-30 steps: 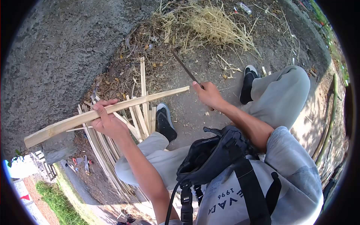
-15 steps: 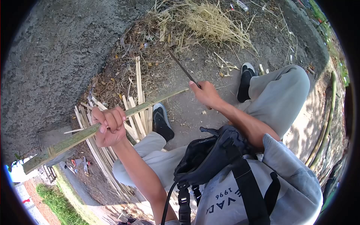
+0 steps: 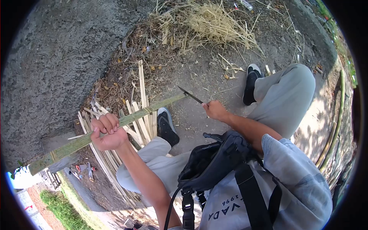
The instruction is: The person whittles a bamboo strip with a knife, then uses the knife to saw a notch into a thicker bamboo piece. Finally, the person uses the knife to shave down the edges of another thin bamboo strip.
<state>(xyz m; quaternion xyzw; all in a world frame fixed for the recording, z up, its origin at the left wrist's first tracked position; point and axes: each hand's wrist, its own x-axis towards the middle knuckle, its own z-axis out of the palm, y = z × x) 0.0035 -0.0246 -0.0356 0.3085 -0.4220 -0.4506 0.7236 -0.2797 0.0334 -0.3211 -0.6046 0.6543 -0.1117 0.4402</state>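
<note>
My left hand (image 3: 109,131) is wrapped round a long green bamboo strip (image 3: 163,104), which slants from the lower left up toward the centre. In my right hand (image 3: 215,110) is a dark knife (image 3: 193,97), its handle hidden by my fingers. The blade's front part lies against the strip's far end, pointing up and left. Below the strip, a pile of pale split bamboo pieces (image 3: 106,154) rests on the ground beside my shoe (image 3: 166,124).
A heap of dry shavings (image 3: 214,23) lies at the top. To the left is a rough concrete slab (image 3: 57,57). An open black bag (image 3: 214,161) hangs at my chest. Long poles (image 3: 335,126) lie at the right, and tools (image 3: 90,171) at lower left.
The knife has come down and left onto the strip's far end; its blade was off the strip before. My left hand has shifted slightly left, and the strip has turned a little.
</note>
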